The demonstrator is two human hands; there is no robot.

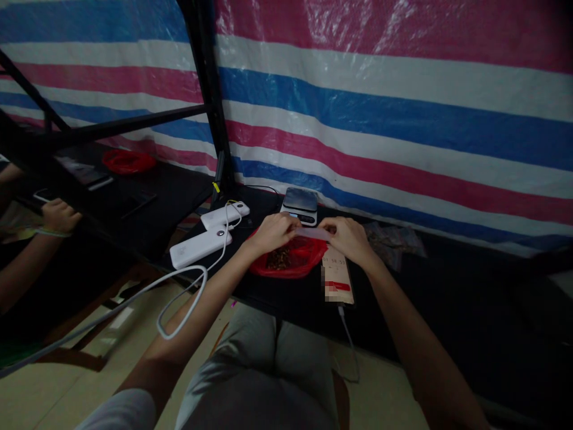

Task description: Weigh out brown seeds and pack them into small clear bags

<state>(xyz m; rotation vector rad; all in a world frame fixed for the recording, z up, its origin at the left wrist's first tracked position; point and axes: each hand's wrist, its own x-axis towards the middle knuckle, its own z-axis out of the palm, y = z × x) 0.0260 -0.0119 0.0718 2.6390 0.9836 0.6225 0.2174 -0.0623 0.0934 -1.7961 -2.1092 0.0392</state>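
My left hand (278, 231) and my right hand (348, 240) pinch the two ends of a small translucent plastic bag (313, 233), stretched level between them. Below it lies an open red plastic bag (290, 272) with small brown bits (278, 258) inside. Just behind my hands stands a digital scale (301, 200) with a dark top plate. A phone (336, 275) with a lit screen lies under my right wrist, a cable plugged into its near end. Farther right, several small clear bags (396, 242) lie in a pile, their contents too dim to tell.
Two white power banks (201, 246) with a looping white cable (201, 298) lie left on the black table (286, 295). A black metal frame (208, 83) and a striped plastic sheet (394, 113) stand behind. At far left, another person's hand (60, 216) rests near another red bag (129, 162).
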